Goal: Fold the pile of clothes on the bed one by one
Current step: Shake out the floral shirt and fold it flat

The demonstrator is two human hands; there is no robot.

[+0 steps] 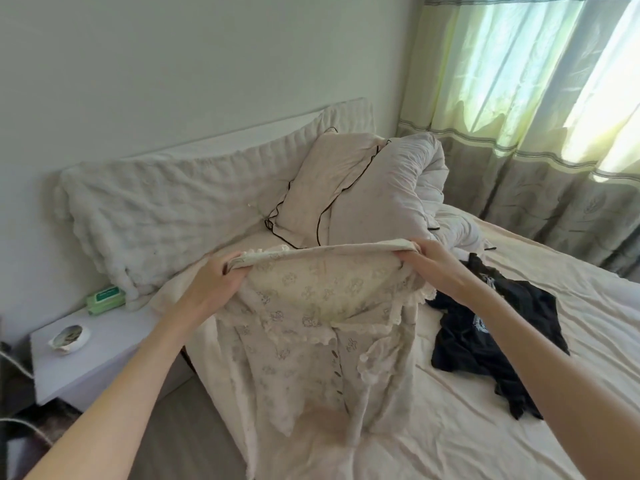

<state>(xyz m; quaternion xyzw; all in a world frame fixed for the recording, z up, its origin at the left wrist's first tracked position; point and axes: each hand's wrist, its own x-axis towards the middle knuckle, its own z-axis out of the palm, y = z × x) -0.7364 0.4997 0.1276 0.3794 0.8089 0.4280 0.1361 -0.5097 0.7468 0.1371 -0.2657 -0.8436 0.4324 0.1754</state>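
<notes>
Top (311, 327) looks soft, light and floppy; left hand (211, 282) and right hand (440, 268) each pinch a shoulder, a good place to hold.

Soft matt cream cloth on the printed garment (311, 306), lace-frilled edges; black garment (491, 327) matt cloth too; bed sheet (519, 427) smooth, creased; nightstand (114, 344) smooth, white; wipes pack (105, 297) glossy plastic.

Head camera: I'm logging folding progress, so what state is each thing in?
Cream garment: held up, hanging unfolded.
Left hand: gripping its top edge.
Right hand: gripping its top edge.
Black garment: crumpled on the bed, unfolded.
Curtains: drawn.
</notes>
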